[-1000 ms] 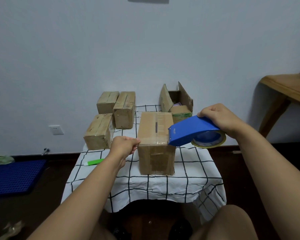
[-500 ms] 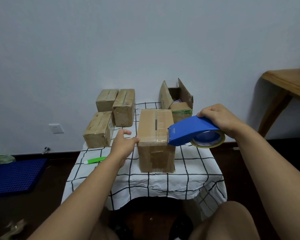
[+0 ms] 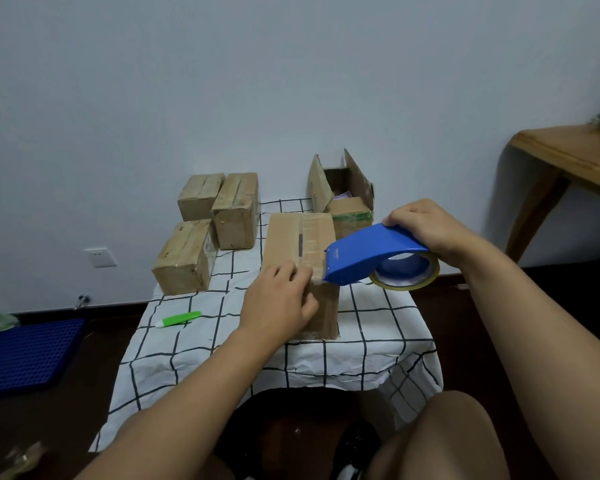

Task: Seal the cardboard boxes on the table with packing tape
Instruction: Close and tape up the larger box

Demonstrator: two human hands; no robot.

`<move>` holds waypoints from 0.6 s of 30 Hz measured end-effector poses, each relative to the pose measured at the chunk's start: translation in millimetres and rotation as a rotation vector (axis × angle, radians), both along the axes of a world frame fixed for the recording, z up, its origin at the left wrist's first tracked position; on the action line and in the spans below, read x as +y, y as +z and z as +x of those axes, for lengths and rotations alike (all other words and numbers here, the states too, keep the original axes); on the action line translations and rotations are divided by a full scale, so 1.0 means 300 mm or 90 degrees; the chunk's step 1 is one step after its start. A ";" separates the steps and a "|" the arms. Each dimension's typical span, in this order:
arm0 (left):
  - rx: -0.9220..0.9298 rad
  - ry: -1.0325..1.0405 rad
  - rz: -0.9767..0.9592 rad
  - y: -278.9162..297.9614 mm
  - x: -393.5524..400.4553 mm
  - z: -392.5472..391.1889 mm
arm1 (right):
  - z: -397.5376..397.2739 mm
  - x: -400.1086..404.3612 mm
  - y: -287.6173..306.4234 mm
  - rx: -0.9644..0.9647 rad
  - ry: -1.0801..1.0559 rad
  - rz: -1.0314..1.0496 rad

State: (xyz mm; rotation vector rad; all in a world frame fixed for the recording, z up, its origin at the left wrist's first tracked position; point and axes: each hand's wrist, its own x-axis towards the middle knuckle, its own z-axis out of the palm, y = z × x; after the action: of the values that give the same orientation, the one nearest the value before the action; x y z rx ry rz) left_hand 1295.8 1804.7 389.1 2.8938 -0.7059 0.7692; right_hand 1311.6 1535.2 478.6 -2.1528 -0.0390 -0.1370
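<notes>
A person's left hand (image 3: pixel 278 303) lies with loosely bent fingers on the near top edge of a closed cardboard box (image 3: pixel 300 258) at the middle of the checked surface (image 3: pixel 378 327), covering its front. The right hand (image 3: pixel 421 225) has its grip clenched on a blue tape dispenser (image 3: pixel 368 256) touching that edge; its logo is unreadable. A green marker (image 3: pixel 182 319) lies left. Beyond stand three taped boxes (image 3: pixel 234 209) and an open box (image 3: pixel 343 192).
</notes>
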 end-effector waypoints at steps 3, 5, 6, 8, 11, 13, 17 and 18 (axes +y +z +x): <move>-0.046 -0.010 0.007 -0.016 -0.003 -0.007 | -0.002 -0.014 -0.003 0.019 -0.002 -0.001; -0.049 -0.016 0.001 -0.019 0.002 -0.003 | -0.005 -0.026 -0.010 0.026 -0.002 -0.005; -0.046 -0.016 -0.001 -0.018 0.004 -0.001 | -0.006 -0.033 -0.013 0.026 -0.003 -0.008; -0.043 -0.012 0.005 -0.015 0.005 -0.003 | -0.008 -0.045 -0.017 0.021 -0.001 -0.008; -0.036 -0.005 0.019 -0.013 0.000 0.000 | -0.009 -0.052 -0.018 0.012 0.020 -0.006; -0.023 -0.003 0.028 -0.016 -0.002 0.008 | -0.010 -0.059 -0.020 0.010 0.029 -0.010; -0.034 0.038 0.062 -0.007 -0.030 0.004 | -0.021 -0.080 -0.035 0.011 0.028 -0.005; -0.045 0.049 0.064 -0.003 -0.042 -0.001 | -0.026 -0.084 -0.039 0.010 0.026 0.001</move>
State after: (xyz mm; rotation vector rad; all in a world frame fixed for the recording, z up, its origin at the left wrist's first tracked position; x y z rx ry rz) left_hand 1295.5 1792.0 388.3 3.0137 -0.6628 0.8734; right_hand 1303.8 1510.0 466.8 -2.1492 -0.0740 -0.0957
